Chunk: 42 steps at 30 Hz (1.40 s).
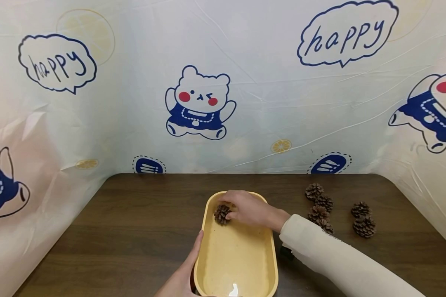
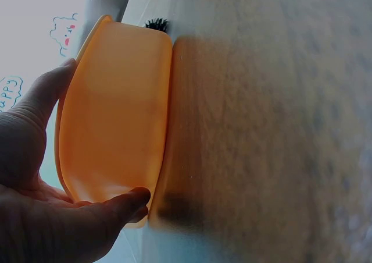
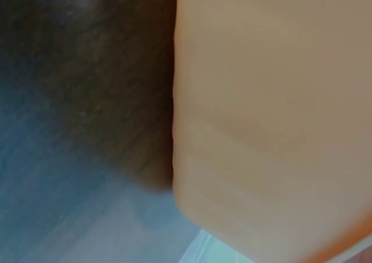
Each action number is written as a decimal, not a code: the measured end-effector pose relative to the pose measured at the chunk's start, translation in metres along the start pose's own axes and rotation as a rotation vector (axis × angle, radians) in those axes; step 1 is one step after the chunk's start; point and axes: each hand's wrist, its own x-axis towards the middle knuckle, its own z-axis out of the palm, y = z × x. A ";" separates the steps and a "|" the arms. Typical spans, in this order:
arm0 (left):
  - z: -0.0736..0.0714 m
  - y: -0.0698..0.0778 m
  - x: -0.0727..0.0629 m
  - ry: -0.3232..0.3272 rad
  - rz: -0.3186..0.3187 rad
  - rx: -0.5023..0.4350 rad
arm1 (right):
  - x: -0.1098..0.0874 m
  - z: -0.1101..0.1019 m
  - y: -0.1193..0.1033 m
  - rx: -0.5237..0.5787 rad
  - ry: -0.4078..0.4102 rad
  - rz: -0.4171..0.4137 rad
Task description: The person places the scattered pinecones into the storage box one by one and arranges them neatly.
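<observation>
A yellow oblong plastic tub (image 1: 236, 255) stands on the dark wooden table. My left hand (image 1: 181, 277) grips its near left corner, the thumb along the rim. In the left wrist view, the left hand (image 2: 55, 176) spans the orange-looking side wall of the tub (image 2: 119, 106), with fingertips near the bottom edge. My right hand (image 1: 246, 208) reaches into the tub's far end and holds a brown pine cone (image 1: 221, 215) between thumb and fingers, at the far left corner. The tub's blurred outer wall (image 3: 267, 100) fills much of the right wrist view, which leaves out the right hand.
Several pine cones (image 1: 318, 213) lie in a row right of the tub, some close to my right sleeve (image 1: 319, 247). Two more pine cones (image 1: 364, 226) sit farther right. A small dark object (image 1: 286, 252) lies by the tub, partly under the sleeve. A printed curtain (image 1: 263, 103) hangs behind the table.
</observation>
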 end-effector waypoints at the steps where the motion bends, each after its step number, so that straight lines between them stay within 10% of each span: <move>1: 0.000 0.000 0.000 0.001 -0.004 0.003 | 0.000 -0.001 0.000 -0.003 0.000 0.000; 19: 0.001 -0.004 0.001 -0.003 0.092 -0.010 | -0.019 -0.036 0.002 -0.030 0.093 -0.047; 42: -0.003 -0.012 0.001 -0.015 0.127 -0.029 | -0.107 -0.097 0.017 -0.115 0.131 0.084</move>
